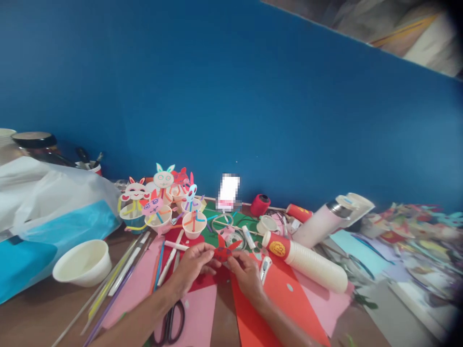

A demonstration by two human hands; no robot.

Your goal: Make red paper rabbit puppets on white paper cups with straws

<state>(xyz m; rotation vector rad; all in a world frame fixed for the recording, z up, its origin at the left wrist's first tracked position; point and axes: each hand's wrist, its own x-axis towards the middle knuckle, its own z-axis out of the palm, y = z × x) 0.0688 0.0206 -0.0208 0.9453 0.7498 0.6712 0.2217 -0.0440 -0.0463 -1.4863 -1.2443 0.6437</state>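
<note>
Between my two hands is a red paper animal face (pixel 223 253) with pointed ears and dark drawn markings. My left hand (pixel 197 260) pinches its left edge, and my right hand (pixel 244 272) grips its right edge. Just below and behind lie red paper (pixel 208 281) and orange paper (pixel 265 318). A roll of tape (pixel 235 241) and a glue tube (pixel 249 237) are right behind the face. Black-handled scissors (pixel 173 325) rest beneath my left forearm. A white utility knife (pixel 265 268) lies beside my right hand.
Paper cups with animal figures (pixel 158 217) stand at the back left. A white bowl (pixel 83 262) and plastic bag (pixel 54 207) are farther left. A stack of paper cups (pixel 314 265) lies on its side at right, near a leaning bottle (pixel 321 221). A phone (pixel 228 192) stands against the blue wall (pixel 217 96).
</note>
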